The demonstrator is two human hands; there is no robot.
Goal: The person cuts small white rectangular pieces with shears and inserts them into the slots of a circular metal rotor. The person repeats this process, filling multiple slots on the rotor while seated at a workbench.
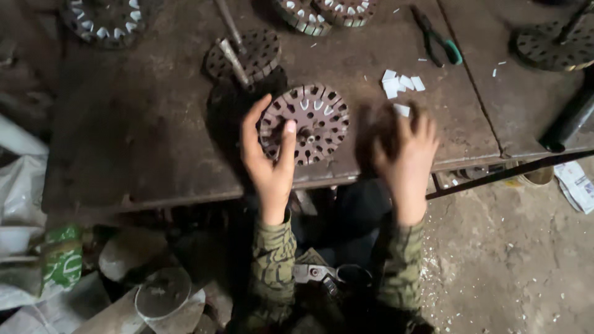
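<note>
Left hand (267, 162) fingers clasp the slotted disc's (304, 124) left rim; right hand (405, 154), fingers spread, pinches a white slip (402, 110).

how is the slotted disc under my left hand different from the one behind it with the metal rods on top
The near disc has white inserts in several top slots and is gripped by your left hand. The far disc shows only empty dark slots, lies untouched, and has metal rods lying across it. Both are round, slotted, rusty brown.

The slotted disc (304, 124) near the front edge of the workbench (142, 142) is showing rusty brown with white slot liners. The workbench is looking dark brown. The paper pieces (401, 83) are white, the pliers (438, 42) probably green-handled, and the sleeves (273, 272) are showing green camouflage.
</note>
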